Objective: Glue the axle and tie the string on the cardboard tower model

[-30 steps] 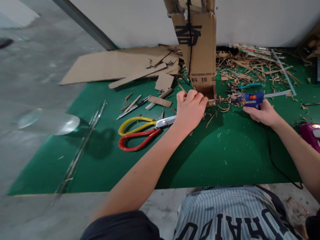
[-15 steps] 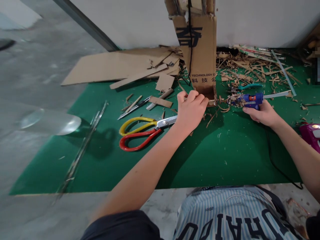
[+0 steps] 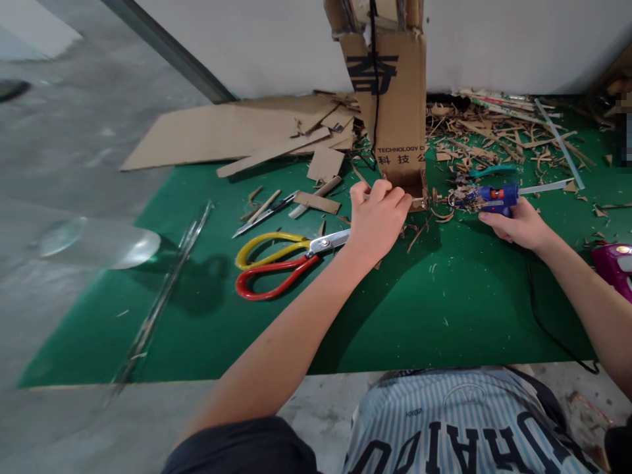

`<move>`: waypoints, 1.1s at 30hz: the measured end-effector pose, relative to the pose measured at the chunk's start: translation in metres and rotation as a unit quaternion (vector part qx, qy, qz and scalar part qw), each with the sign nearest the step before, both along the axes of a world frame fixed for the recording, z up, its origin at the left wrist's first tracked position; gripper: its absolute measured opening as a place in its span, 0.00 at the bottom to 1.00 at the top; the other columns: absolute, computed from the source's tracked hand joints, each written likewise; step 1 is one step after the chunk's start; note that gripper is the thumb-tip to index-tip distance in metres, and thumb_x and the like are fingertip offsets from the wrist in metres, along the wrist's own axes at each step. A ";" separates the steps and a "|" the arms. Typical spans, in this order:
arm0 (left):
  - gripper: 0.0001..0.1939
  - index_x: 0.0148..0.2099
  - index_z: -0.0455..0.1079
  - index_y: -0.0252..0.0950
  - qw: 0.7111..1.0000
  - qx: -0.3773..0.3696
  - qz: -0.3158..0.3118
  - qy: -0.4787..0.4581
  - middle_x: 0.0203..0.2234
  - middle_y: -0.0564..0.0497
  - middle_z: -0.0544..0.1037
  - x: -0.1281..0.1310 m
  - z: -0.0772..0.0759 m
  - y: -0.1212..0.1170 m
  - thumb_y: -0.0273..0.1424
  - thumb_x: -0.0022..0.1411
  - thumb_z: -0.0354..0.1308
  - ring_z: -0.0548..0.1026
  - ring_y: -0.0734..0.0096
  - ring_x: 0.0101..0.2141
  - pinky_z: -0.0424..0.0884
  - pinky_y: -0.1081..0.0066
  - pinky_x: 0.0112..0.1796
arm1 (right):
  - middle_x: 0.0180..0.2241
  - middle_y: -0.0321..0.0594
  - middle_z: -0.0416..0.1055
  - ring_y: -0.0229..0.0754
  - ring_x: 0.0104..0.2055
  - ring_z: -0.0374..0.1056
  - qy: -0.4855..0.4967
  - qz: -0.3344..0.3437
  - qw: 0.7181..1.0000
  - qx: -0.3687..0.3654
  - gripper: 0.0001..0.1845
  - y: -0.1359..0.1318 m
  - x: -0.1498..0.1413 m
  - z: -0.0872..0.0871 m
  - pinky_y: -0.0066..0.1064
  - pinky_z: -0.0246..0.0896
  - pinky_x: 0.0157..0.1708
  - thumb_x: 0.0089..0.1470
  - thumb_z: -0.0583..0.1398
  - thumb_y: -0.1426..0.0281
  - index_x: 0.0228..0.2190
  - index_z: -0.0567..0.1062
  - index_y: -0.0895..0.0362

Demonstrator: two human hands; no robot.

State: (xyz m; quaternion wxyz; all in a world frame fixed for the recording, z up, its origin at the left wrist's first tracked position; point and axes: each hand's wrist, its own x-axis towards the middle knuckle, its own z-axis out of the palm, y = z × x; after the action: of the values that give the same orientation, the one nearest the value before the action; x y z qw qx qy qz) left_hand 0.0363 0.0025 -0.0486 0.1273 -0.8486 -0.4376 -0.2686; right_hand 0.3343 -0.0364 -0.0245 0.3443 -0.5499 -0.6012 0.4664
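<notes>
A tall upright cardboard piece (image 3: 395,105) with printed characters stands on the green mat (image 3: 247,316). My left hand (image 3: 378,217) is closed around its lower left edge, fingers curled against the base. My right hand (image 3: 518,224) grips a blue hot glue gun (image 3: 488,196), which points left with its debris-covered nozzle close to the cardboard's lower right corner. A clear glue stick (image 3: 546,188) sticks out of the gun's back.
Yellow-and-red scissors (image 3: 281,260) lie left of my left hand, a utility knife (image 3: 264,214) beyond them. Flat cardboard sheets (image 3: 232,131) and scraps (image 3: 498,131) cover the mat's far side. A long clear strip (image 3: 158,303) lies at the left, a pink object (image 3: 615,263) at right.
</notes>
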 end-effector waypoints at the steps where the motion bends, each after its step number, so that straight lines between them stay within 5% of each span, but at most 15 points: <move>1: 0.18 0.49 0.77 0.50 1.000 -0.006 0.000 -0.001 0.38 0.47 0.82 0.000 0.000 0.000 0.23 0.74 0.49 0.70 0.51 0.52 0.62 0.44 0.52 | 0.11 0.29 0.57 0.33 0.13 0.52 -0.004 -0.001 1.000 -0.001 0.29 0.000 0.000 0.000 0.31 0.46 0.14 0.48 0.71 0.43 0.22 0.68 0.51; 33: 0.10 0.44 0.78 0.45 0.999 -0.009 0.035 -0.010 0.42 0.46 0.82 0.003 -0.004 0.003 0.25 0.72 0.58 0.71 0.52 0.50 0.59 0.50 0.50 | 0.11 0.28 0.56 0.32 0.13 0.50 0.007 -0.024 1.000 0.019 0.28 0.004 -0.002 -0.009 0.31 0.46 0.14 0.52 0.71 0.47 0.21 0.65 0.51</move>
State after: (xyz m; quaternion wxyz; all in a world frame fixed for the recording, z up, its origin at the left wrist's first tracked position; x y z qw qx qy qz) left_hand 0.0392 0.0053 -0.0526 0.1245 -0.8313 -0.4703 -0.2687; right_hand 0.3324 -0.0321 -0.0337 0.3698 -0.5540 -0.5946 0.4503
